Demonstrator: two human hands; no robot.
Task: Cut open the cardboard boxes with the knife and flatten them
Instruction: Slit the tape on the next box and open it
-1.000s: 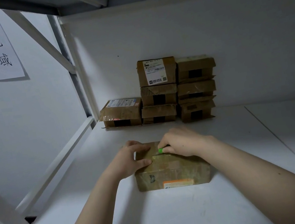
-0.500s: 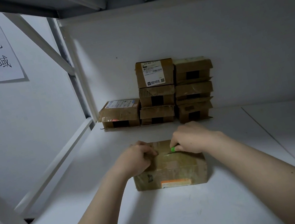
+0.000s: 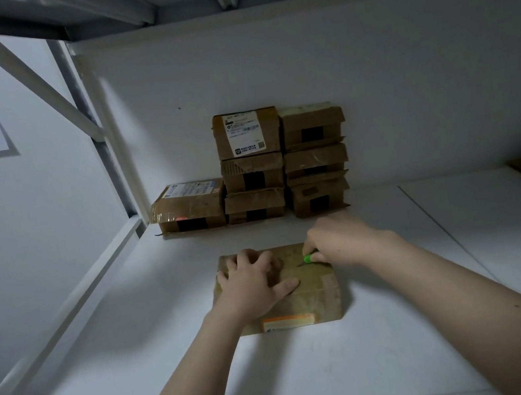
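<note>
Taped cardboard box [image 3: 317, 279], closed, long axis left–right on shelf [image 3: 317, 368] — left hand [image 3: 253, 282] pressed flat on top; right hand [image 3: 340, 240], fingers [image 3: 312, 248] pinching green-handled knife [image 3: 308, 259], blade pointing left.

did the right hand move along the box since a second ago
Yes. The right hand with the knife slid rightward along the box top, toward its right edge.

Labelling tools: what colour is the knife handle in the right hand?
Bright green, on the knife held by the right hand; clearest in the head view.
</note>
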